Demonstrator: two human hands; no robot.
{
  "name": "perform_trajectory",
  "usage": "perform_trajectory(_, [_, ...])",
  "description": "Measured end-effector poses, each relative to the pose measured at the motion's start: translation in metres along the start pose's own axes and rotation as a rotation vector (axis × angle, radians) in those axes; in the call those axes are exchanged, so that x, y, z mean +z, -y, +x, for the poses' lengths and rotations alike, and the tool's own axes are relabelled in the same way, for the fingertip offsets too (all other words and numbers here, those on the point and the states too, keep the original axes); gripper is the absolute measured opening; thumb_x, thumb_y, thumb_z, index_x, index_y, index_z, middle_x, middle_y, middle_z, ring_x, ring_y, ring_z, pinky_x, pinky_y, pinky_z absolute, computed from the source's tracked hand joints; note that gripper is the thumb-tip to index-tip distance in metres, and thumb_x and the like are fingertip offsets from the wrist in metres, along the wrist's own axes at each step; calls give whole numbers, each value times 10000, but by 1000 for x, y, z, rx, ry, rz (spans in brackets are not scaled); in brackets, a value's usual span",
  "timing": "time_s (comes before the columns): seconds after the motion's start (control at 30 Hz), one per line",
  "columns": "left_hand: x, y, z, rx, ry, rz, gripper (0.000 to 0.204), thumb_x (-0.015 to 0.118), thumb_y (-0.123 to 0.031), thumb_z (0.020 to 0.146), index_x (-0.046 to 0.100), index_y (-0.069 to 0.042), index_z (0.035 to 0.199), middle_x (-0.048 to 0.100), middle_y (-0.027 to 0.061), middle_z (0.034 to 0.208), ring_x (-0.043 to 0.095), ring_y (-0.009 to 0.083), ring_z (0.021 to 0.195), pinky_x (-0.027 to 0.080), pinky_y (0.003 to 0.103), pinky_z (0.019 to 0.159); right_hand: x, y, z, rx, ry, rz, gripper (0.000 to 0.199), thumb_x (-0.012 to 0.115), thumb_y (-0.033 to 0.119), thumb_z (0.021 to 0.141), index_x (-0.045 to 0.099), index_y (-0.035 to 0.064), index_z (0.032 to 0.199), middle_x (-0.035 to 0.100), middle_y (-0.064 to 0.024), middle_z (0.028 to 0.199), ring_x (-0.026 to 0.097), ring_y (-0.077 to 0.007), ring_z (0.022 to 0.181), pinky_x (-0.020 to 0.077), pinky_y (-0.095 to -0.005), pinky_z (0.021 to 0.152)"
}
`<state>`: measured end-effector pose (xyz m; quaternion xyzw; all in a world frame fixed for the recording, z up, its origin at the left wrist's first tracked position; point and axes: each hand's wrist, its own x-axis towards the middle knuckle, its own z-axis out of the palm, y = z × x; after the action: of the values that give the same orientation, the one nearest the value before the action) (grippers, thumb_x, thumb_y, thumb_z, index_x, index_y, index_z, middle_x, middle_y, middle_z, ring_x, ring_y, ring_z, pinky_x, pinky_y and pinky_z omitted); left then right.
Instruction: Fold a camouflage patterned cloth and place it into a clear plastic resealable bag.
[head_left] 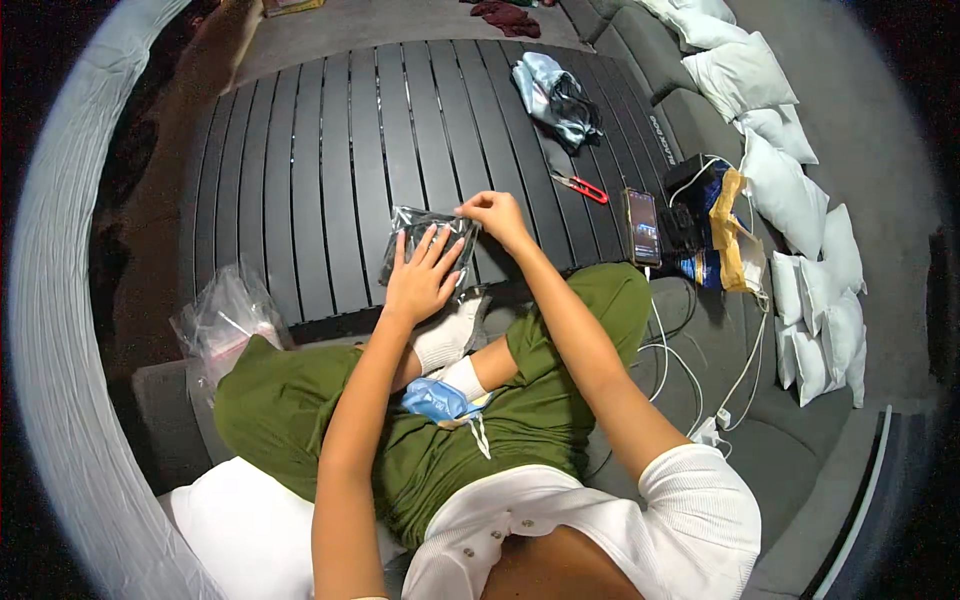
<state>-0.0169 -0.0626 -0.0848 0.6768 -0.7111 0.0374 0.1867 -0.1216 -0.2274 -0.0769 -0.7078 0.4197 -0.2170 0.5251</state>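
Note:
A clear plastic bag [410,218] with something black inside lies flat on the black slatted table [300,190], close to its near edge. My left hand [418,280] rests on top of it, fingers spread and stretched out, covering much of the bag. At the bag's upper right corner, my right hand [497,215] pinches the plastic edge between thumb and index finger. What the black content is cannot be made out. On my lap, below the hands, sits a crumpled blue bundle [440,400] with a white tie.
Right of my hands lie red-handled snips [580,187] and a propped phone [643,228] with a white cable [690,375]. A light blue and black cloth bundle [558,100] is farther back. Crumpled clear plastic [235,315] is at the left; white pillows [785,180] line the right.

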Motion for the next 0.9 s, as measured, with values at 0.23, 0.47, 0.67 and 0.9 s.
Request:
perform_trajectory(0.23, [2,1,-3,-7,18,11,444,436,-351,853,407,-224,1277,338,31,1356,278,185,1270,96,630,977,4,2,3,77,-11,67,185,717,193,675,644,27,709,568,3,590,434,-52,455,324,-205,415])
perform_trajectory(0.47, [3,1,-4,-21,55,9,445,417,-346,868,379,-238,1298,305,18,1382,255,177,1285,86,622,986,12,-4,6,58,-152,-12,216,728,203,644,628,12,654,584,-17,585,454,-70,439,351,-225,402])
perform_trajectory(0.67, [4,1,-5,-54,54,3,453,405,-365,871,367,-241,1305,289,11,1391,245,178,1290,78,636,978,15,-2,9,212,-225,-44,219,724,198,637,623,4,643,599,-36,591,480,-91,426,363,-237,396])
perform_trajectory(0.9, [3,-2,-1,-76,10,-67,450,432,-390,851,416,-229,1271,339,18,1362,275,188,1276,79,654,964,11,-11,11,149,-161,36,212,706,190,674,614,-1,686,580,-42,594,456,-88,399,340,-226,379])
